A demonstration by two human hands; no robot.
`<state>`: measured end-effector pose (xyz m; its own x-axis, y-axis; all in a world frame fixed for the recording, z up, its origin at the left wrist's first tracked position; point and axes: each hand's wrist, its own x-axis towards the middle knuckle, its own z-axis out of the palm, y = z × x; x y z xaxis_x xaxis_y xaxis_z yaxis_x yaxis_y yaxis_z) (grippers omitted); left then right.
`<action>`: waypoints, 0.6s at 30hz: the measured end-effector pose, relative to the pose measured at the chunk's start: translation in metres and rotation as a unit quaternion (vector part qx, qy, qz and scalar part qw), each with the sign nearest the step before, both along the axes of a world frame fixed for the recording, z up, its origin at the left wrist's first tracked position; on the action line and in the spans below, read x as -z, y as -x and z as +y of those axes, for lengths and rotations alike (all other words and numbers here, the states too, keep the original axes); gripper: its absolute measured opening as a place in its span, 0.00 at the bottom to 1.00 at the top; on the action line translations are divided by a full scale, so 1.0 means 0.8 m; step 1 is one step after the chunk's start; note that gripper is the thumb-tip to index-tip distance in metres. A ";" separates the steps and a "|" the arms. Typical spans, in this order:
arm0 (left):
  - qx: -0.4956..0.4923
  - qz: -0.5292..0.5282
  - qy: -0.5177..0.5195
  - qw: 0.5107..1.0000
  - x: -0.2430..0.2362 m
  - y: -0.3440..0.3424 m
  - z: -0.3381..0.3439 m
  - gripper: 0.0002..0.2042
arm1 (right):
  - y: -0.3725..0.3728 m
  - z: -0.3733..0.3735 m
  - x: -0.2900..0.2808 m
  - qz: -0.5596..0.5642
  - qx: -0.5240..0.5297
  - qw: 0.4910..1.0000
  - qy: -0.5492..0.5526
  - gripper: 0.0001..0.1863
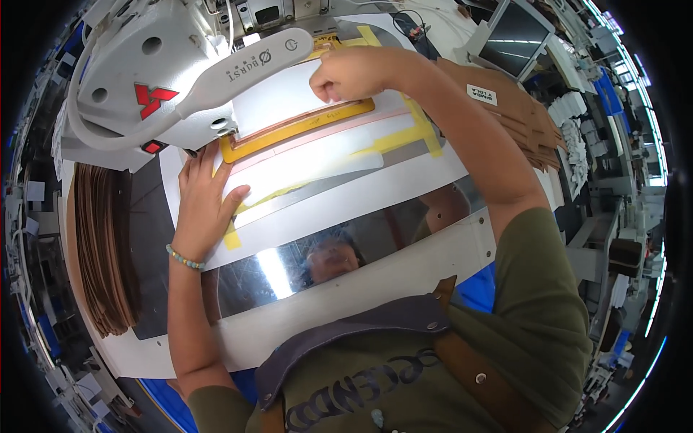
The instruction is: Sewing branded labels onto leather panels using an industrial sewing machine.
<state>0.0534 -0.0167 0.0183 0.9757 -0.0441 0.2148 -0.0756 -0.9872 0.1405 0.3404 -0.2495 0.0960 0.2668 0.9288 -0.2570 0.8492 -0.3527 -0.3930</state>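
My left hand (201,206) lies flat with its fingers spread on a white sheet (289,227). Its fingertips touch the left end of a yellow template frame (299,133), beside the sewing machine head (137,86). Over the frame's far right part, my right hand (346,76) is closed with curled fingers; whatever it may hold is hidden. A thin brown strip (289,124) runs along the inside of the frame's near edge, next to a white panel (267,101). Strips of yellow tape (404,137) border the sheet's markings.
A grey lamp (245,68) on a bent neck hangs over the work. Stacked brown pieces (101,249) stand at the left; more brown pieces (505,108) lie at the right, near a screen (516,36). A shiny metal plate (390,238) crosses the table's near side.
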 end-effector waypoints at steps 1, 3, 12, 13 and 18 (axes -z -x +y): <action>-0.004 0.005 0.007 1.000 0.000 0.000 0.000 0.31 | 0.006 -0.004 0.009 -0.072 -0.014 0.997 0.033 0.09; -0.012 0.035 -0.010 0.999 -0.002 -0.001 0.000 0.32 | 0.011 -0.012 0.022 -0.142 -0.026 0.989 0.036 0.07; -0.050 0.013 -0.003 0.999 -0.059 0.048 0.032 0.28 | -0.011 -0.086 0.041 -0.137 0.087 0.903 -0.398 0.11; -0.086 -0.015 -0.015 0.996 -0.071 0.061 0.052 0.27 | -0.011 -0.096 0.045 -0.114 0.101 0.901 -0.406 0.11; -0.272 -0.161 -0.143 0.938 -0.109 0.136 0.175 0.21 | -0.003 -0.104 0.079 -0.024 0.151 0.913 -0.378 0.10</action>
